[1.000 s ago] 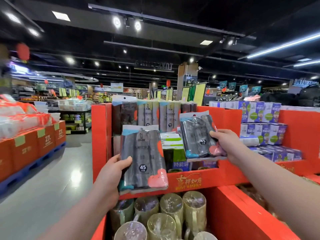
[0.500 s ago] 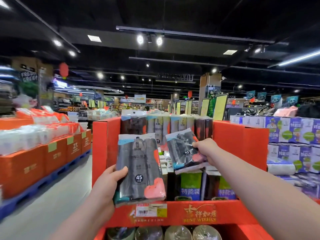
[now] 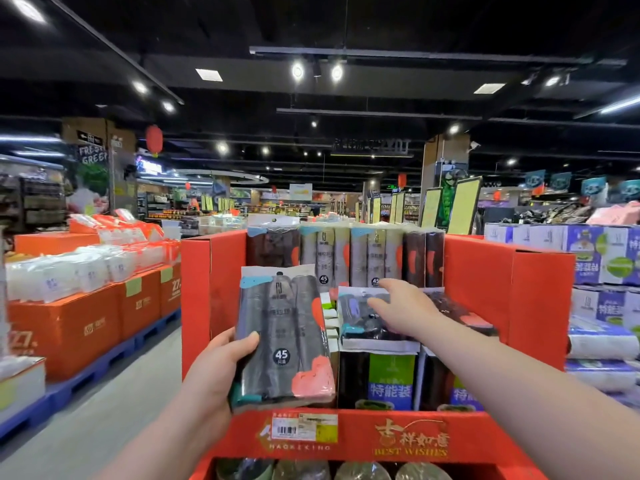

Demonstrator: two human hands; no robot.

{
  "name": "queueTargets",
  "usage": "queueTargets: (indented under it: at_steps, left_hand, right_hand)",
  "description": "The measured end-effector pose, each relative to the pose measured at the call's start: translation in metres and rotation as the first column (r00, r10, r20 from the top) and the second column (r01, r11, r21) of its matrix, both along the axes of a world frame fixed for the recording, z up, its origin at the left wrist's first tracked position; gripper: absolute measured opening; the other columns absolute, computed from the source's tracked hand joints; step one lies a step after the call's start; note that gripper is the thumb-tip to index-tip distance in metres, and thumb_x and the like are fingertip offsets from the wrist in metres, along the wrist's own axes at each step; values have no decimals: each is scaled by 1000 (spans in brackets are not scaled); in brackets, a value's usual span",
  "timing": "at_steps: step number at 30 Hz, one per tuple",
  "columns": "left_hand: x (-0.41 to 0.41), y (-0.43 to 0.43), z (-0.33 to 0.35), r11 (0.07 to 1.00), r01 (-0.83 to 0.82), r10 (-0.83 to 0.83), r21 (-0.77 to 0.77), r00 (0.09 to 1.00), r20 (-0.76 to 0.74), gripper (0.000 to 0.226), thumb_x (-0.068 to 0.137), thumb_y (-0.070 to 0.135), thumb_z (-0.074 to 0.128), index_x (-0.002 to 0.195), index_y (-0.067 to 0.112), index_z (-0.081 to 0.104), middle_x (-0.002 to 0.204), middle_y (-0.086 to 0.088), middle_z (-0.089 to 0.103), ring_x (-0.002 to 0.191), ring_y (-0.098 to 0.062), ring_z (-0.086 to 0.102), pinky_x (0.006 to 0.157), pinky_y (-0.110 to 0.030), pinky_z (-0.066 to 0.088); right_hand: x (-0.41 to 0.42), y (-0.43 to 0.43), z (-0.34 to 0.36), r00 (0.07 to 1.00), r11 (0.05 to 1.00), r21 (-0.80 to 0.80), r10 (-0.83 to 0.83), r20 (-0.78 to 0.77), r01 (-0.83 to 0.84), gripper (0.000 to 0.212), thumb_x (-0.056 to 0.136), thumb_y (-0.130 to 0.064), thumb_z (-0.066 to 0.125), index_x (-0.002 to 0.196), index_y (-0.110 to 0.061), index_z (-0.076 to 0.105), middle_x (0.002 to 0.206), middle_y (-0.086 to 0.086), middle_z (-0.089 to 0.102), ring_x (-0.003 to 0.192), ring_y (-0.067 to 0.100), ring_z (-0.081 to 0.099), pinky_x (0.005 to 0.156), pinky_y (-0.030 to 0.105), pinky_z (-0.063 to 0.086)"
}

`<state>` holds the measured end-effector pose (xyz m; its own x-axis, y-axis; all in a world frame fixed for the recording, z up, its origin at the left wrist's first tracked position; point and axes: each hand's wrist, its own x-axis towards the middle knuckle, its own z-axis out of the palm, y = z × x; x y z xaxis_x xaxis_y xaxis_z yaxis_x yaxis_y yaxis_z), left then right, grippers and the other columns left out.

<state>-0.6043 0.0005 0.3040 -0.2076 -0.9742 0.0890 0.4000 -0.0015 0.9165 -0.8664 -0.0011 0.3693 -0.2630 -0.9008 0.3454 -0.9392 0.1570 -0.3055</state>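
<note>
My left hand [image 3: 221, 368] grips a flat pack of dark rolls [image 3: 282, 334], marked 45, by its lower left edge and holds it upright in front of the red cardboard display bin [image 3: 509, 289]. A second pack of the same kind [image 3: 356, 320] lies flat on the goods inside the bin. My right hand [image 3: 398, 306] reaches over that pack with fingers stretched out, resting on its top. Part of this pack is hidden under the hand.
More packs of rolls [image 3: 346, 258] stand upright along the bin's back. Green and blue boxes [image 3: 391, 379] sit under the flat pack. Orange cartons on a blue pallet [image 3: 69, 327] line the aisle floor [image 3: 104, 410] at left. Blue-white cartons [image 3: 606, 258] are stacked at right.
My right hand has carried its pack down and forward into the bin, laid it flat and straightened its fingers. The left hand keeps its pack held up. The view has shifted closer.
</note>
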Motion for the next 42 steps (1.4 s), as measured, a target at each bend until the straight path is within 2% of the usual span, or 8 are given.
queueTargets:
  at_steps: [3, 6, 19, 26, 31, 34, 39, 42]
  left_hand:
    - [-3, -2, 0, 1000, 8, -8, -2, 1000, 14, 23, 91, 12, 56, 114, 12, 60, 92, -14, 74, 72, -32, 71, 61, -39, 54]
    - [-6, -4, 0, 1000, 19, -19, 3, 1000, 15, 21, 91, 12, 56, 112, 11, 60, 92, -14, 74, 71, -30, 71, 60, -38, 54]
    - [-22, -3, 9, 996, 83, -83, -15, 997, 4, 19, 93, 11, 53, 110, 8, 61, 89, -15, 73, 70, -30, 70, 55, -35, 54]
    - [-59, -5, 28, 992, 124, -125, -8, 991, -44, 19, 94, 12, 53, 112, 9, 60, 91, -14, 74, 70, -26, 71, 56, -36, 58]
    - [-106, -15, 43, 986, 159, -160, -51, 987, -24, 32, 94, 13, 54, 124, 2, 55, 107, -21, 69, 82, -30, 69, 64, -38, 59]
    - [-133, -15, 52, 975, 217, -218, -35, 976, -12, 30, 95, 16, 55, 121, 2, 56, 101, -20, 70, 75, -27, 70, 62, -36, 58]
    - [-163, -12, 67, 946, 308, -290, -97, 942, 167, 34, 97, 27, 52, 123, 5, 56, 105, -8, 71, 86, -20, 69, 73, -32, 57]
    - [-172, -16, 67, 917, 225, -16, -329, 847, 532, 46, 95, 45, 49, 128, 13, 49, 127, 5, 54, 111, -16, 51, 95, -33, 43]
  right_hand:
    - [-3, 18, -3, 931, 962, 104, 269, -245, -251, 60, 95, -52, 43, 146, -22, 35, 150, -1, 39, 138, 20, 35, 113, 40, 28]
    - [-10, 22, -12, 875, 934, 294, 308, -373, -203, 67, 93, -60, 40, 150, -27, 27, 156, 0, 29, 141, 21, 31, 114, 41, 27]
    - [-17, 10, -12, 887, 942, 311, 245, -391, -123, 67, 93, -59, 39, 151, -29, 21, 159, -1, 20, 145, 21, 20, 114, 47, 21]
    - [-9, 42, -7, 943, 898, -319, 331, 36, -303, 49, 98, -43, 41, 139, -17, 44, 144, -2, 43, 133, 9, 37, 108, 25, 30]
    - [-9, 73, -9, 852, 869, -166, 392, -348, -467, 90, 75, -74, 42, 150, -29, 21, 156, -11, 15, 145, 5, 1, 115, 23, 5]
    - [-22, 71, -15, 820, 909, -96, 315, -478, -405, 77, 89, -57, 49, 152, -26, 17, 160, -4, 10, 148, 20, -3, 118, 35, 11]
    - [-46, 76, -14, 858, 926, -188, 210, -469, -329, 58, 85, -28, 59, 136, -3, 49, 139, 22, 49, 131, 48, 39, 105, 53, 32]
    - [-60, 79, -9, 876, 934, -187, 197, -441, -304, 59, 95, -27, 54, 146, -9, 33, 154, 14, 29, 145, 36, 18, 115, 31, 6]
